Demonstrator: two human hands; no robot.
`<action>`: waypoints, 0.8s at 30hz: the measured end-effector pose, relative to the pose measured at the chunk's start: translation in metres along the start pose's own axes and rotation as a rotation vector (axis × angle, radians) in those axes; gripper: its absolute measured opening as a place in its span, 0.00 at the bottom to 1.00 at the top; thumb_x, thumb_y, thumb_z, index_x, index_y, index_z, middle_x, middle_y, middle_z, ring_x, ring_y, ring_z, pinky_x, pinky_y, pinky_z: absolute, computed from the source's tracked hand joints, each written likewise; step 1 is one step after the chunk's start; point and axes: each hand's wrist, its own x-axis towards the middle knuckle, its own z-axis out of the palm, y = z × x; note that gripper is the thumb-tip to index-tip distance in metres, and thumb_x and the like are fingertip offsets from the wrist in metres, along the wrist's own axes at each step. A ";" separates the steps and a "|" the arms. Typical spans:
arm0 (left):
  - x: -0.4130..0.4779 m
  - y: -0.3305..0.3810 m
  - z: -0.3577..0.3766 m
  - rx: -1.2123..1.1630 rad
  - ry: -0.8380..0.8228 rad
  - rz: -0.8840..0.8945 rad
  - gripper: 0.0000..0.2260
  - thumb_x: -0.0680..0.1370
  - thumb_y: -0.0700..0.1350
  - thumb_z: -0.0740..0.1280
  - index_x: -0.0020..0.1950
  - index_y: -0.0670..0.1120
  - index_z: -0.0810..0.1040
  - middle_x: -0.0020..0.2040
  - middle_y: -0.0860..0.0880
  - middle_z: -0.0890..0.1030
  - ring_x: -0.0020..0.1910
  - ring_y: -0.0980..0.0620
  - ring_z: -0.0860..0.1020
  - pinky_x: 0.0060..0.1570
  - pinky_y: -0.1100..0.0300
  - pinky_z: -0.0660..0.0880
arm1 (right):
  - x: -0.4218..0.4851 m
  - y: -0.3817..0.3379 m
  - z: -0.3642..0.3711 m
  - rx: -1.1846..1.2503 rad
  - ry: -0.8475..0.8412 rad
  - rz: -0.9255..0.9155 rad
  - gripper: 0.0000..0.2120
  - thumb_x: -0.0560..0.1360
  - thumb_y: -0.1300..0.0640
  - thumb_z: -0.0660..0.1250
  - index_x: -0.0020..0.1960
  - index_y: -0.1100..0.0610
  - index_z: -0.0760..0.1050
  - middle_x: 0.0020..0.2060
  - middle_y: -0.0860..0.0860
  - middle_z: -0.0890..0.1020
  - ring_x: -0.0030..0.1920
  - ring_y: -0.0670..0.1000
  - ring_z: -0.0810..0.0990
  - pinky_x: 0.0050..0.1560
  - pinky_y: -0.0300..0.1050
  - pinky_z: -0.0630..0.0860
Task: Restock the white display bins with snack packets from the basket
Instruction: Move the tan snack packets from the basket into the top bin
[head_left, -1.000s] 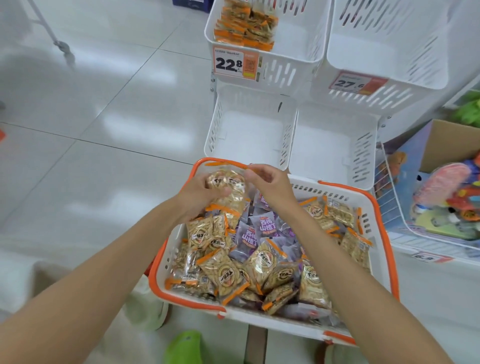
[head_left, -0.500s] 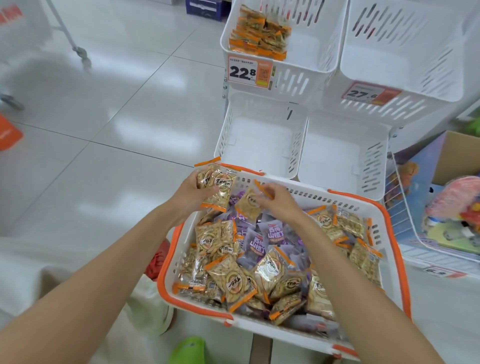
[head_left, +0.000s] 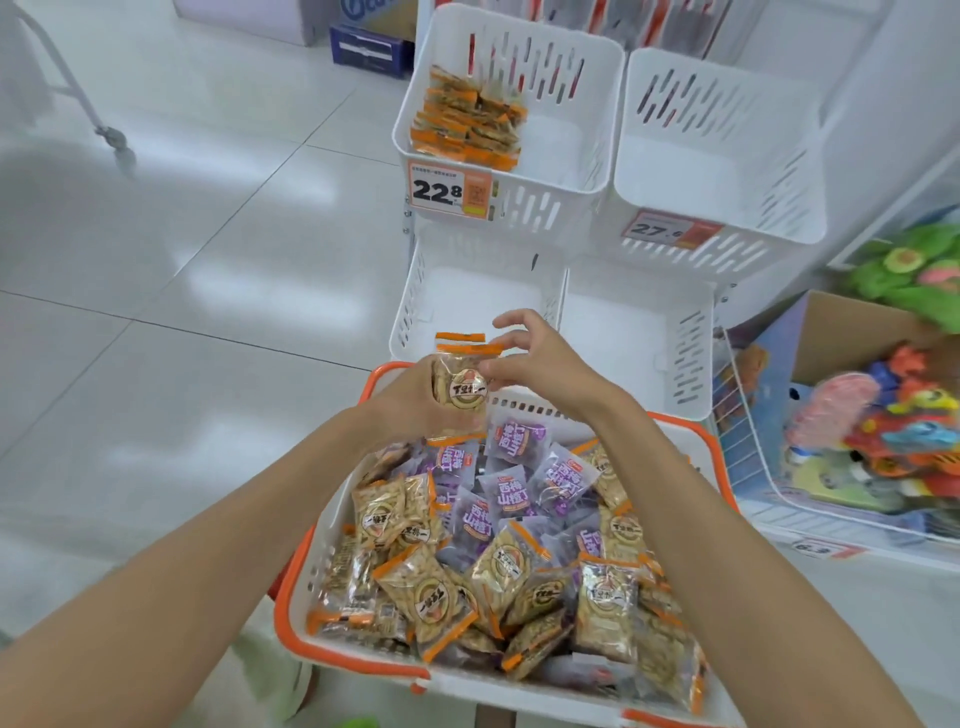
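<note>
A white basket with an orange rim (head_left: 291, 613) holds several orange-edged and purple snack packets (head_left: 514, 499). My left hand (head_left: 410, 400) grips a small stack of orange-edged packets (head_left: 462, 384) above the basket's far edge. My right hand (head_left: 540, 358) touches the top of that stack with thumb and fingers, the other fingers spread. Behind stand white display bins: the upper left bin (head_left: 571, 171) has orange packets (head_left: 467, 124) in its left part, the upper right bin (head_left: 727, 176) and the two lower bins (head_left: 467, 291) show bare floors.
Price tags (head_left: 449, 189) reading 22.8 and 27.6 hang on the upper bins. A wire bin with colourful toys (head_left: 872, 431) and a cardboard box stands at the right. Glossy tiled floor (head_left: 182, 260) spreads to the left, with a metal leg at the far left.
Both hands rose from the basket toward the bins. The right hand brought its packet onto the left hand's stack. The camera tilted up, showing more of the upper bins.
</note>
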 end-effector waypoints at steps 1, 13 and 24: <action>0.005 0.006 -0.002 0.009 -0.017 0.019 0.17 0.71 0.38 0.77 0.54 0.50 0.76 0.41 0.58 0.83 0.38 0.63 0.80 0.40 0.69 0.76 | 0.001 -0.008 -0.005 -0.033 0.002 -0.014 0.23 0.74 0.69 0.71 0.65 0.61 0.68 0.53 0.57 0.76 0.36 0.50 0.81 0.37 0.36 0.78; 0.085 0.119 -0.046 0.122 -0.099 0.147 0.29 0.71 0.40 0.78 0.65 0.45 0.65 0.53 0.44 0.81 0.45 0.49 0.83 0.40 0.59 0.81 | 0.043 -0.112 -0.094 -0.414 -0.161 -0.111 0.25 0.73 0.60 0.75 0.68 0.50 0.73 0.55 0.49 0.81 0.48 0.48 0.80 0.41 0.40 0.77; 0.206 0.170 -0.131 1.046 0.176 0.387 0.43 0.69 0.74 0.63 0.78 0.55 0.59 0.77 0.52 0.64 0.76 0.50 0.61 0.74 0.46 0.60 | 0.152 -0.159 -0.171 -0.818 0.303 -0.355 0.05 0.70 0.59 0.73 0.43 0.51 0.79 0.42 0.56 0.74 0.38 0.59 0.75 0.39 0.51 0.71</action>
